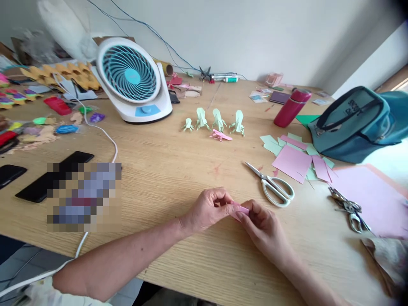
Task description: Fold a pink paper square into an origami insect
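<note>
Between my two hands is a small folded piece of pink paper (244, 210), partly hidden by the fingers. My left hand (212, 209) pinches its left side between thumb and fingers. On the right side, my right hand (263, 223) grips it the same way, the two sets of fingertips almost touching. Both hands are just above the wooden table. Scissors with white handles (276, 191) lie beyond my right hand, blades pointing away to the left. Farther back, several pale green folded paper figures (218, 119) stand in a row, with a pink folded figure (221, 135) lying before them.
A white fan (129, 76) stands at the back left, its white cord crossing the table. Pink and green paper pieces (291, 163), a red bottle (291, 108), a teal bag (350, 123) and keys (350, 208) are to the right. Modelling clay pieces (40, 131) lie far left.
</note>
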Tool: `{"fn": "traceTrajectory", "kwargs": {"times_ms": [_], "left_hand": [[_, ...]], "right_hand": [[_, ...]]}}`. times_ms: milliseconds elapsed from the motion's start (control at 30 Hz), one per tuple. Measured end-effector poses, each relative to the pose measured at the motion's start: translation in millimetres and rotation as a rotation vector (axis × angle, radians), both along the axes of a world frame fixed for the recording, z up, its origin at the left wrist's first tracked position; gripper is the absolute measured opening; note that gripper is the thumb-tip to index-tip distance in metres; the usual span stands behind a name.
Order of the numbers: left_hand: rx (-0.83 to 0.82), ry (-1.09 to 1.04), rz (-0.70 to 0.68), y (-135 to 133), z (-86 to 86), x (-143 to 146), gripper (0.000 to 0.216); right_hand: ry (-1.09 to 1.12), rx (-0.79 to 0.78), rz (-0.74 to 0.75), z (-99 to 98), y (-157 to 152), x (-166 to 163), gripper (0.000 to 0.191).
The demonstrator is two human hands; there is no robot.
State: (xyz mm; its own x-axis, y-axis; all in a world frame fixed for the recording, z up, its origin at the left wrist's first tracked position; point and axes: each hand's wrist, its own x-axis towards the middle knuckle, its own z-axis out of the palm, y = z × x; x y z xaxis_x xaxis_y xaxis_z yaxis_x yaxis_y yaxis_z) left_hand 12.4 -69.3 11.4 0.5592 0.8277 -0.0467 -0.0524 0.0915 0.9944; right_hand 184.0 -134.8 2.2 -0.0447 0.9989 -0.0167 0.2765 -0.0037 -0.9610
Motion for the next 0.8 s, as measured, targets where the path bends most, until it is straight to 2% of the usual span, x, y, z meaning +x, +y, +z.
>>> {"fn": "traceTrajectory", "kwargs": {"times_ms": [367,533,800], "left_hand": [[0.083,0.075,0.024,3,-0.7,-3,0.031],[0.147,0.088,0.007,2,4.4,-4,0.023],[0.484,0.195,-0.002,4,10.4,-7,0.017]], "right_hand": [[0.090,-0.048,-0.001,3.0,1,-1,0.032],[0.038,-0.053,-0.036,2.6,1,-1,0.032],[0.019,-0.034,-0.020,5.9,2,-1,0.030]]}}
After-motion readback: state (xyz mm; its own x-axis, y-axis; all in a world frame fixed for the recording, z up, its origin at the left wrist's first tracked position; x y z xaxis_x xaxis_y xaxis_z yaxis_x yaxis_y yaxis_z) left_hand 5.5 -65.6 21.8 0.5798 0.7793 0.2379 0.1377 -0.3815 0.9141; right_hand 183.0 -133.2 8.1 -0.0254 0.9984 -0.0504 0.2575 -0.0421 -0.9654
